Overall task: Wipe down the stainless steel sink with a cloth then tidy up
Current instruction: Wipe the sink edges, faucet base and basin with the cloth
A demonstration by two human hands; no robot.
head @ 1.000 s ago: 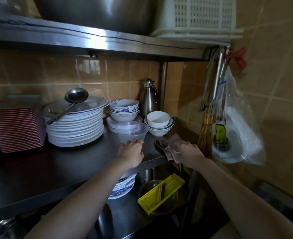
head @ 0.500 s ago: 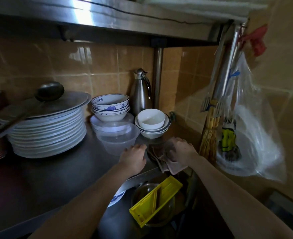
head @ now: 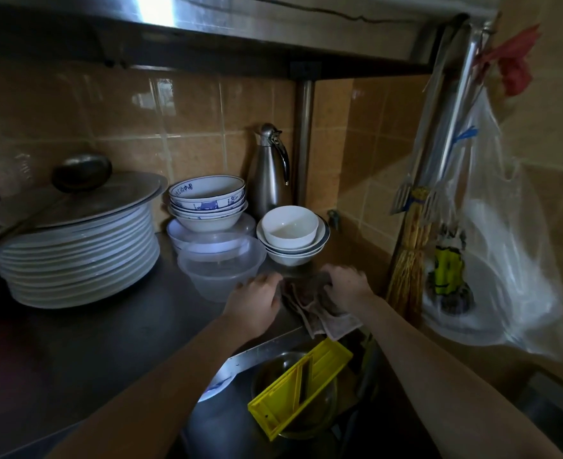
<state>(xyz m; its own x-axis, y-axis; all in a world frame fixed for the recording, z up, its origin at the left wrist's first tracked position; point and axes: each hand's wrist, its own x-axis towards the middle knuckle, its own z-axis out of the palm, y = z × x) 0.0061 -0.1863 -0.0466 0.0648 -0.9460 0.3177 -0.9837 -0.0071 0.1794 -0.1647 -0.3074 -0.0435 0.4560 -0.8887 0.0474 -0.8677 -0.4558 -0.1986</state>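
A crumpled brownish cloth (head: 319, 309) lies on the right end of the dark steel shelf (head: 107, 342), one corner hanging over the front edge. My right hand (head: 348, 284) presses on the cloth's right side with its fingers curled into it. My left hand (head: 256, 301) rests on the shelf at the cloth's left edge, fingers touching the fabric, just in front of a clear plastic container (head: 222, 266). The sink itself is out of view.
A tall stack of white plates (head: 78, 256) with a metal lid and ladle stands left. Blue-patterned bowls (head: 207, 202), white bowls (head: 290, 235) and a steel flask (head: 270, 170) sit behind. A yellow slicer (head: 300, 389) lies on a bowl below. A broom and plastic bag (head: 492, 260) hang right.
The view has tilted down and drawn closer. My left hand has slid right from the shelf edge to the cloth. My right hand stays on the cloth, bunching it.
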